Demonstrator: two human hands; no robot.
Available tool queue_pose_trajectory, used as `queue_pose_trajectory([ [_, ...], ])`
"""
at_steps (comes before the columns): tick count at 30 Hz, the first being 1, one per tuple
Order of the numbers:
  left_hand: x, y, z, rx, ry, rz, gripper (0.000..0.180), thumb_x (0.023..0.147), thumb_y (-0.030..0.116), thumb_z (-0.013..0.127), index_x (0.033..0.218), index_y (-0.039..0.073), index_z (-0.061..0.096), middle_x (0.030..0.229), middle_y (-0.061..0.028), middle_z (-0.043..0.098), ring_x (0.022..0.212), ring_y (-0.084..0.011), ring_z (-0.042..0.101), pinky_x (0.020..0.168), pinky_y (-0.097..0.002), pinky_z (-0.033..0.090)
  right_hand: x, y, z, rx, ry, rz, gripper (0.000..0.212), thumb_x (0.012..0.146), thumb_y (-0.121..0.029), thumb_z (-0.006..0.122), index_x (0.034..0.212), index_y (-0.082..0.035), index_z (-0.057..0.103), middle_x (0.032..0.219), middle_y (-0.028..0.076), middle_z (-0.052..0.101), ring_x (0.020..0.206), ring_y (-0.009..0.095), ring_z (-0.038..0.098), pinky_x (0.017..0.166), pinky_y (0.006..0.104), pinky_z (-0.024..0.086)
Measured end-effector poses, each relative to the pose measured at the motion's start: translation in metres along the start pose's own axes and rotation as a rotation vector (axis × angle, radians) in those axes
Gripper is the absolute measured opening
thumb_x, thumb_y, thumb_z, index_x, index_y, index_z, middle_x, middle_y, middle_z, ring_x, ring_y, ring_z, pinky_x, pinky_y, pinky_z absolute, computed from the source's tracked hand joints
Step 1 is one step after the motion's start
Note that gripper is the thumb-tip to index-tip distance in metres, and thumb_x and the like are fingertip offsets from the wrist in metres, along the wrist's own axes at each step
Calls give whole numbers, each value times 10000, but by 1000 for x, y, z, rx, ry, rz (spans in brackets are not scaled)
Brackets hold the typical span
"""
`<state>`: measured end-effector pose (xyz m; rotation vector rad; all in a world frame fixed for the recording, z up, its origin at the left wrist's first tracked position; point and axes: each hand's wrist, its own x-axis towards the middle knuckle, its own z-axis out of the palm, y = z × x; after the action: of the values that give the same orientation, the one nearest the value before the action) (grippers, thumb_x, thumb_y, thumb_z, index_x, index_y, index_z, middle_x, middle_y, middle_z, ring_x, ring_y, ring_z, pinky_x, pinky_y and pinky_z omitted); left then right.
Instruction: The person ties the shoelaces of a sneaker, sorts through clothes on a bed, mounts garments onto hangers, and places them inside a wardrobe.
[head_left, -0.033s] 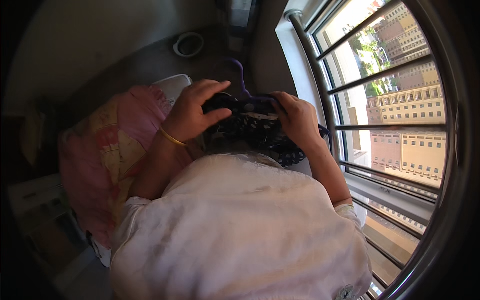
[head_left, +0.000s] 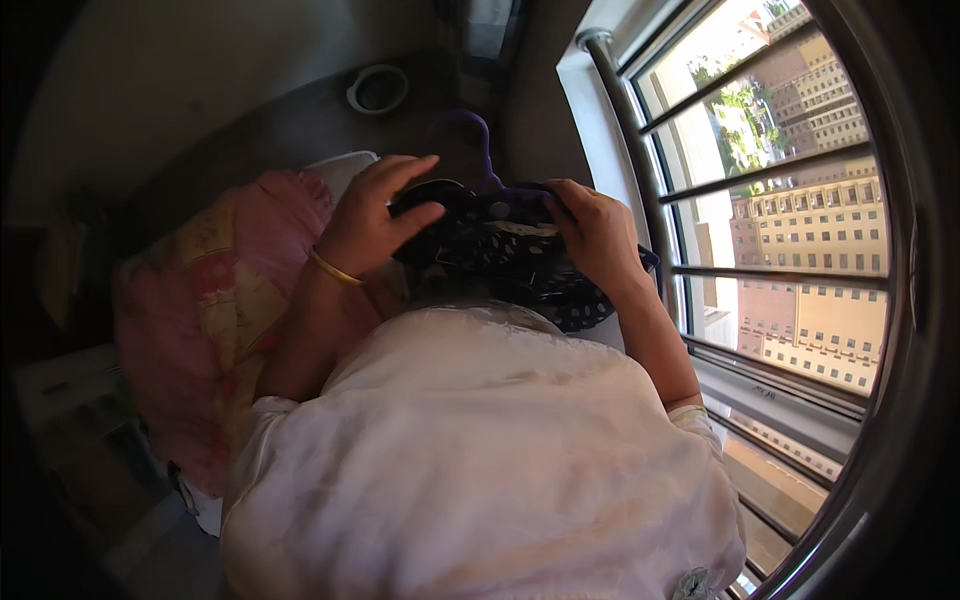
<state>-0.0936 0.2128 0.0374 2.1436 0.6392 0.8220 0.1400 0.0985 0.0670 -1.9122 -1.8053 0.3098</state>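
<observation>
A purple clothes hanger (head_left: 487, 160) has its hook pointing away from me. Dark cloth with white dots, apparently a garment (head_left: 500, 250), hangs on the hanger in front of my chest. My right hand (head_left: 597, 232) is closed over the garment's right upper edge, its thumb on the near side, gripping it together with the hanger arm beneath. At the left upper edge, my left hand (head_left: 370, 220) has its thumb and fingers spread apart, with nothing visibly between them. A yellow bangle (head_left: 337, 268) circles the left wrist.
Pink and yellow patterned bedding or cloth (head_left: 215, 290) is heaped at my left over something white. Close on the right is a window with metal bars (head_left: 765, 171). A round pale-rimmed basin (head_left: 379, 90) sits on the floor at the far side.
My left hand has shifted slightly left, away from the hanger's middle. The hook shows a little higher, and the right hand keeps its grip.
</observation>
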Motion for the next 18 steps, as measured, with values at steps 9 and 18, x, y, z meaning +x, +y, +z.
queue_pose_trajectory([
  [9,75,-133,-101,-122,41,-434,266,790,194,646,994,25,622,842,-81,595,804,-166,569,731,-260,443,206,-19,26,200,-189,-54,164,810,-129,577,959,-66,601,736,158,608,683,323,595,591,357,461],
  [18,167,-213,-171,-338,125,-475,232,830,180,593,999,24,622,894,-51,631,820,-96,567,712,-232,442,387,-21,62,234,-363,-388,203,816,-54,557,1010,-7,595,811,143,623,701,215,599,641,289,452],
])
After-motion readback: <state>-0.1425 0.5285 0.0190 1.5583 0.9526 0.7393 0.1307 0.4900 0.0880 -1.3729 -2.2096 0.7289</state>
